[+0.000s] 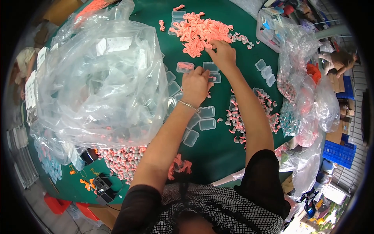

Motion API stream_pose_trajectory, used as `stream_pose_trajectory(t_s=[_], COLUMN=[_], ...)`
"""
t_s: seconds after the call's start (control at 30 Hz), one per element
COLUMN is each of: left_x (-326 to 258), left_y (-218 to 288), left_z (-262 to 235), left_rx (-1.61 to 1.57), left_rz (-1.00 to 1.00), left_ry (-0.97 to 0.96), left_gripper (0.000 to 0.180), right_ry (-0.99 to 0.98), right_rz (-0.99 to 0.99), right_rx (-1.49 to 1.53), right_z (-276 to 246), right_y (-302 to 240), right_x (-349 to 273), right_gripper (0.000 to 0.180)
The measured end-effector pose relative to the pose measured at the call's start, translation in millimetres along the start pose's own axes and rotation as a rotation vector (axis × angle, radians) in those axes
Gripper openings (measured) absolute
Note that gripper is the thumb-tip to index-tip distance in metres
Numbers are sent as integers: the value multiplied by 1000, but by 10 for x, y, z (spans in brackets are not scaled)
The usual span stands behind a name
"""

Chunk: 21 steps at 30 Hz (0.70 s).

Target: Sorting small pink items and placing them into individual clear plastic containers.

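My right hand (223,54) reaches to the edge of a pile of coral cord bundles (208,29), thumb and fingers closed on a strand there. Closer in, my left hand (196,85) is bent with its fingers closed beside an open clear plastic box (214,77); whatever it holds is hidden under the fingers. A small coral piece shows in that box. Just left of these fingers sits another small clear box (185,67) with a coral cord bundle inside.
A large clear plastic bag (105,82) of clear boxes covers the left of the green table (230,154). Small curved coral-and-grey pieces (235,119) lie by my right forearm, more (122,160) near left. Empty boxes (207,118) lie between my arms. Filled bags (306,93) line the right edge.
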<state>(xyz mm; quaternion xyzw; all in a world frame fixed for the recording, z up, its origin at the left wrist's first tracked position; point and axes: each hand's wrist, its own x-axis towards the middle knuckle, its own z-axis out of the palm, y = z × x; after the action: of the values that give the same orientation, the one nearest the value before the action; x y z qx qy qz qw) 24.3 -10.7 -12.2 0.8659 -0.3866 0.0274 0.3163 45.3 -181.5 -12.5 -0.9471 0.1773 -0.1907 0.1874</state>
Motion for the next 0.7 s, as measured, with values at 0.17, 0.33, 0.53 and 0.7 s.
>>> stream_pose_trajectory(t_s=[0.17,0.33,0.53,0.7], left_x=[14,16,49,46], left_y=[15,-5,21,40], left_z=[20,-13,-4,-32], left_rx=[6,9,-85,-161], left_rz=[20,-8,-76,-125], left_ry=[6,-21,-44,-20], left_gripper=[39,40,57,74], right_ry=[29,65,-49,-185], right_rz=[27,-22,-68,-159], right_rx=[-44,317,411,486], right_z=[82,-284,-543,-545], right_y=[191,204,217,154], right_x=[63,-241,-563,-621], right_gripper=[14,11,12,15])
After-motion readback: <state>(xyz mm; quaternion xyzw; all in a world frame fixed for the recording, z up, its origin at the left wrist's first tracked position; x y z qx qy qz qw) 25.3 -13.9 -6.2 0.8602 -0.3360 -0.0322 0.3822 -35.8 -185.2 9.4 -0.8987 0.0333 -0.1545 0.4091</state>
